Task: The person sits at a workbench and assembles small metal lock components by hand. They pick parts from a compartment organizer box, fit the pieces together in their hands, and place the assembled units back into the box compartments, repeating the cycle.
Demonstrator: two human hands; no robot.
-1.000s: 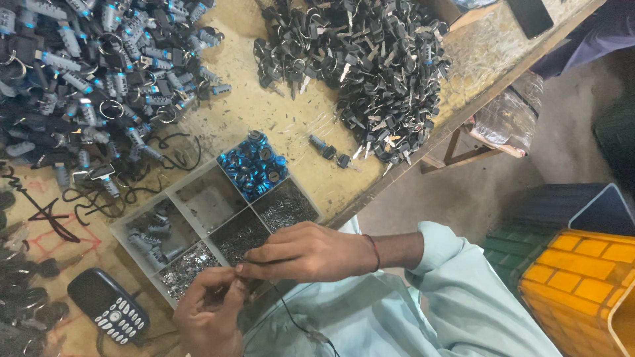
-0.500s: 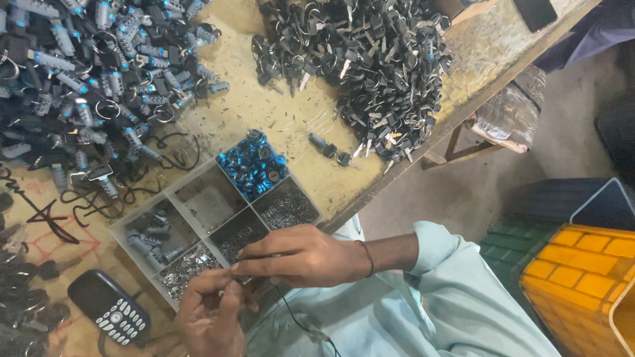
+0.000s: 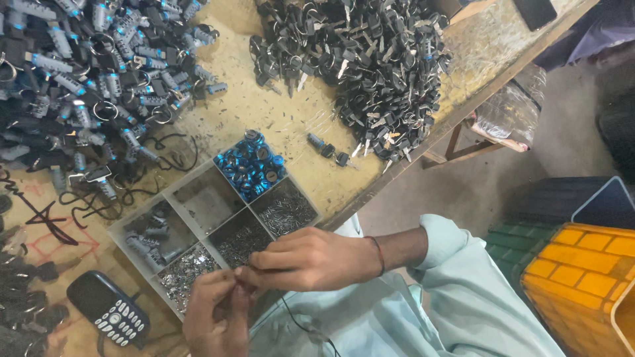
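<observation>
Both hands stay pinched together — parts tray unmoved.

A small black keypad phone lies at the near left of the workbench, its dark screen blank above pale keys. A clear plastic bag sits on a wooden frame below the bench's right edge. A dark flat device rests at the far right corner.

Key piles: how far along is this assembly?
Done: cannot tell; the key pile and cylinder pile look unsorted. In hand: left hand and right hand pinch something tiny, too small to identify, over the parts tray. Left: apparently most of both piles.
</observation>
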